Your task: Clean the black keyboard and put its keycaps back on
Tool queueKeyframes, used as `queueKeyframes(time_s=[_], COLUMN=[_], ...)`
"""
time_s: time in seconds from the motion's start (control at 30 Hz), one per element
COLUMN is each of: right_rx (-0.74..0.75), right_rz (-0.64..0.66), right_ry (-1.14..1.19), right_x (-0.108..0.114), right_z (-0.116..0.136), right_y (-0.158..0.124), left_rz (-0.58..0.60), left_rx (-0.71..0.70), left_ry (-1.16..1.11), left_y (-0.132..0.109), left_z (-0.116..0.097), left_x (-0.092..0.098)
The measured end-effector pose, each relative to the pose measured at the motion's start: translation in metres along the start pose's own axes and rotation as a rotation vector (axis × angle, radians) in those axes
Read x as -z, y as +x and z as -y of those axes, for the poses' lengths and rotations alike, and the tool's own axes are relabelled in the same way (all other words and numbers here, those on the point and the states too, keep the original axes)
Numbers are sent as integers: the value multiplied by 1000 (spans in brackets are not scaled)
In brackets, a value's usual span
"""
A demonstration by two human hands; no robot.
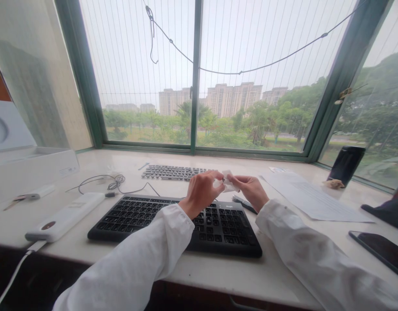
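The left hand [202, 193] and right hand [249, 191] meet just above a black keyboard [227, 235], with a small crumpled white scrap [229, 183] held between their fingertips. It may be tissue or thin wrapper; the material is too small to tell. Neither hand is released: the left fingers [215, 177] curl inward and grasp the scrap's left side, while the right fingers [237, 180] pinch its right side. The thumbs are hard to make out. Pinching from both sides seems to keep the scrap raised off the keys and in plain view, and the lifted wrists give the fingers room. Its longer run lies roughly across the view, from one set of fingertips toward the other, with one corner pointing up and away, though the crumpling leaves no clean axis. Just beyond the fingertips lies a second dark keyboard [173, 172], roughly parallel to the first. Just below the right fingers sits a small dark flat item [244, 204], which cannot be identified. Farther right of the fingers lie printed papers [312, 196], and well left of them lies a white power bank [65, 217], near a thin tangled cable [116, 183].
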State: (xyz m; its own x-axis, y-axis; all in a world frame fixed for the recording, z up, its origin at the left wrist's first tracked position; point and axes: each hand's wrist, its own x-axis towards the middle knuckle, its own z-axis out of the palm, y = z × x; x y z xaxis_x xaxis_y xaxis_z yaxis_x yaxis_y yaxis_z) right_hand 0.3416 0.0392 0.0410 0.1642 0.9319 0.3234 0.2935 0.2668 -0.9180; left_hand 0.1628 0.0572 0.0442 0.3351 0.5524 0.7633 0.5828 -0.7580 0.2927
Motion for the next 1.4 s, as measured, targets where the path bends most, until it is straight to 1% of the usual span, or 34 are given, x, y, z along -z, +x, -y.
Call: queueKeyframes(time_s=[0.1, 0.27, 0.33, 0.5, 0.7, 0.8, 1.1, 1.3, 1.4], right_rx=[-10, 23, 19, 3, -12, -10, -50, -16, 7], right_rz=[12, 193, 237, 256, 290, 270, 166, 94, 138], right_ry=[34, 77, 69, 55, 145, 173, 121, 148, 204], right_x=[-1, -2, -1, 1, 0, 0, -4, -3, -2], right_z=[3, -1, -2, -3, 2, 4, 4, 6, 7], right_y=[-3, -4, -2, 0, -2, -3, -4, -4, -5], left_rz=[-4, -6, 5, 6, -34, -32, -36, -50, -48], left_rx=[-10, -53, -81, -101, -88, -78, -58, -64, -74], left_ry=[-9, 53, 86, 135, 112, 98, 57, 37, 15], left_y=[0, 1, 1, 1, 0, 0, 1, 1, 0], left_z=[0, 1, 2, 1, 0, 0, -2, -3, -3], left_x=[0, 3, 5, 6, 4, 3, 5, 5, 4])
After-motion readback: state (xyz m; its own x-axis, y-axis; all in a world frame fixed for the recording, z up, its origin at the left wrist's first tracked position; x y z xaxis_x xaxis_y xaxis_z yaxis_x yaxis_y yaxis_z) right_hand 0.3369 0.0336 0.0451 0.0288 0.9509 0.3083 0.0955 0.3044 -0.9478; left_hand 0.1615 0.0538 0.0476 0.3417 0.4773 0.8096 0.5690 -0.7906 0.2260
